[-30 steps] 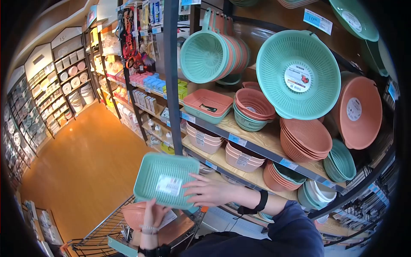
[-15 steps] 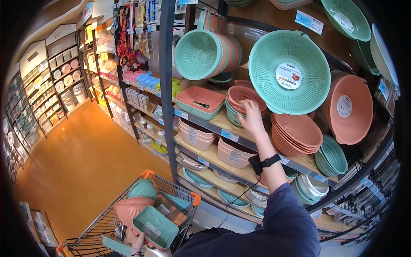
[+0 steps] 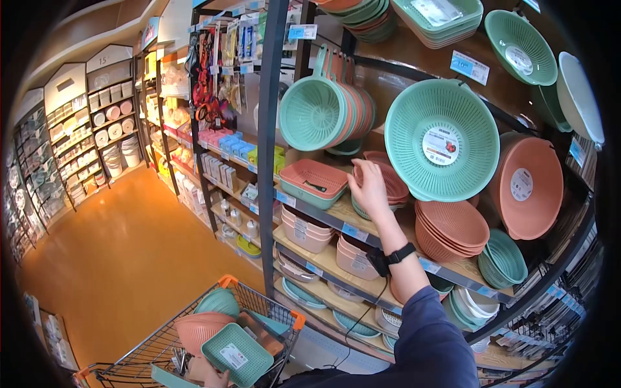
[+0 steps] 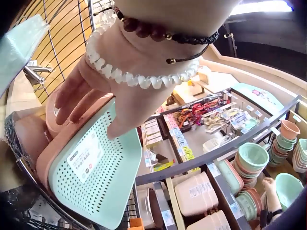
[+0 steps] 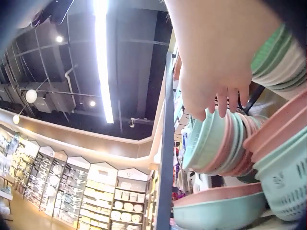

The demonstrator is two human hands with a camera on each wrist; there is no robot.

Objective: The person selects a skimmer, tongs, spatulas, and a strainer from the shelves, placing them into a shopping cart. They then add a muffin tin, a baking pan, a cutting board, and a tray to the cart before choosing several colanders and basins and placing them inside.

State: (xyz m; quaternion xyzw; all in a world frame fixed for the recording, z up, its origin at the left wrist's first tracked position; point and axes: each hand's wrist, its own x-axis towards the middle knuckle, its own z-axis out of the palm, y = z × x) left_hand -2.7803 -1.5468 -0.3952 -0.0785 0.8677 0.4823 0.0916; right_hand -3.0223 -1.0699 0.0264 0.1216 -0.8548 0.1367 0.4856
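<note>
My left hand holds a mint perforated basket by its rim, low over the shopping cart. The thumb lies inside the mint basket and the fingers reach behind a pink basket nested beneath it. A white label faces up from its floor. Up at the shelf, my right hand hovers at the left side of a stack of round pink and mint colanders, its fingers loosely bent and nothing in them. Just left of that hand sits a rectangular pink-over-mint basket set.
The wire cart contains a pink colander and a mint bowl. A large mint colander hangs right of my right hand; handled strainers hang above. A dark shelf post stands to the left.
The mint basket went from being raised between both hands down to the cart in my left hand. My right hand left it, reached the shelf colanders, then shifted to their left side.
</note>
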